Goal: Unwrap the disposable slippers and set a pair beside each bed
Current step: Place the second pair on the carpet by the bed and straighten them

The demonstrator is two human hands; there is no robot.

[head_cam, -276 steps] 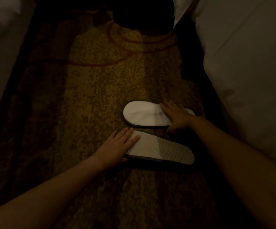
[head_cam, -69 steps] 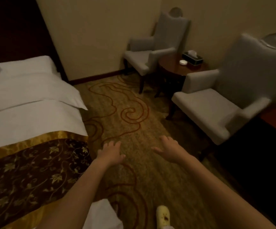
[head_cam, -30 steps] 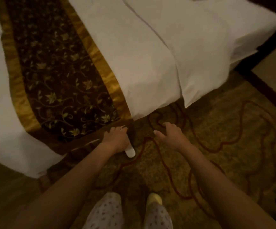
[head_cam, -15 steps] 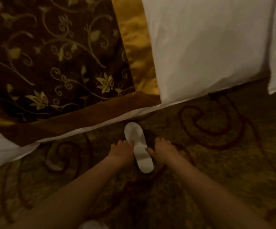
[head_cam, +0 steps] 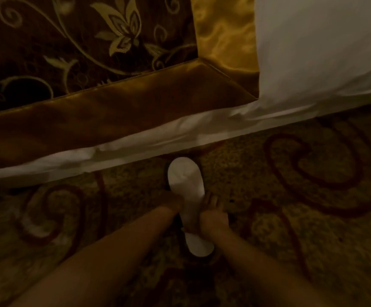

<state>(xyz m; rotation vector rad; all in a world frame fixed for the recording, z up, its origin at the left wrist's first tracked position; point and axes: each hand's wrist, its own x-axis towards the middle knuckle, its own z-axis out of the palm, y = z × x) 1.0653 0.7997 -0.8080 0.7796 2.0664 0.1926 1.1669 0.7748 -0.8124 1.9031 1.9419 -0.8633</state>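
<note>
White disposable slippers [head_cam: 185, 180] lie on the patterned carpet, toe end pointing at the bed's lower edge [head_cam: 135, 147]. They look stacked as one flat bundle; I cannot tell whether one or two are there. My left hand [head_cam: 171, 201] grips the bundle's left side at its middle. My right hand [head_cam: 212, 214] holds the right side, fingers curled over the edge. The heel end [head_cam: 199, 247] shows below my hands.
The bed fills the top of the view, with white sheets [head_cam: 313, 52] hanging down and a dark floral runner [head_cam: 80, 41] with a gold border [head_cam: 113, 111]. The carpet [head_cam: 302, 196] with red swirls spreads to both sides.
The view has dropped closer to the floor. Both hands have closed in on the slippers' middle, and the slippers lie nearer the bed's edge than half a second ago.
</note>
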